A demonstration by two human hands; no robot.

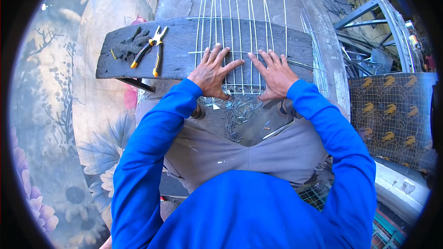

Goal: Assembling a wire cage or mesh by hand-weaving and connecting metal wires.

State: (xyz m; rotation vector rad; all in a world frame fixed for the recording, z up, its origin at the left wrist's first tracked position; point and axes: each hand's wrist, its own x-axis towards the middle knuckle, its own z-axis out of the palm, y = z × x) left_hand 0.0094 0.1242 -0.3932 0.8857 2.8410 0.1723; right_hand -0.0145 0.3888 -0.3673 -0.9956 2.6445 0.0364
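Note:
A grid of thin metal rods (229, 23) lies across a dark wooden bench (173, 60), its long rods reaching past the far edge and a few cross rods running over them. My left hand (213, 70) rests on the left part of the grid with its fingers spread. On the right part lies my right hand (274, 74), also with fingers apart. Neither hand grips anything that I can see. To the left on the bench are pliers (156, 46) with yellow and black handles, their jaws apart, beside a dark crumpled glove (130, 45).
Many short cut metal pieces (237, 115) litter the floor between my legs. A bundle of thin rods (318, 60) stands by the bench's right end. Farther right are a metal frame (364, 13) and a dark patterned sheet (392, 115). Flowered sheeting (104, 124) spreads at left.

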